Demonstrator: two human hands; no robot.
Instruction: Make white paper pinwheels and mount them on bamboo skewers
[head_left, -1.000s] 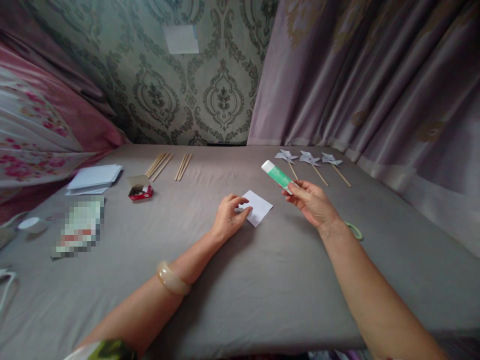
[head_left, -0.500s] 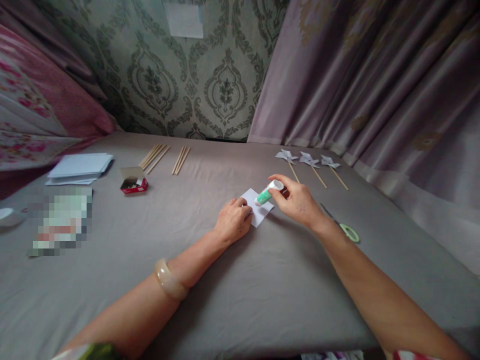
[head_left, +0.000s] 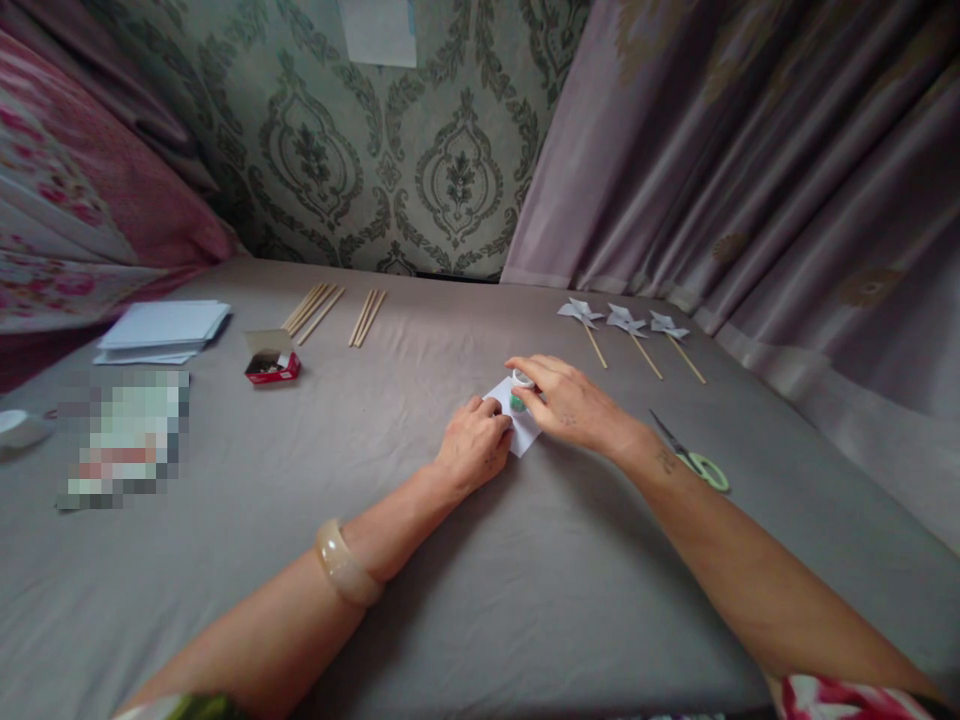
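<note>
A small white paper point(head_left: 524, 438) lies in the middle of the grey cloth, partly covered by both hands. My left hand point(head_left: 474, 443), a pale bangle on its wrist, presses on the paper's left side with curled fingers; it seems to grip a folded part there. In my right hand point(head_left: 568, 402) is a green and white glue stick point(head_left: 517, 401), standing nearly upright over the paper. Its lower end is at the paper's surface. Green-handled scissors point(head_left: 705, 470) lie right of my right forearm.
Three paper pinwheels point(head_left: 626, 322) on sticks lie at the back right. Toward the back left are several wooden sticks point(head_left: 315, 310), an open red box point(head_left: 273, 368), stacked white paper point(head_left: 163, 330) and a blurred-out packet point(head_left: 127, 440). A white roll point(head_left: 22, 428) sits at the far left.
My right hand has moved left and tipped the glue stick from a slant to nearly upright on the paper. My left hand stays on the paper. The view has shifted slightly.
</note>
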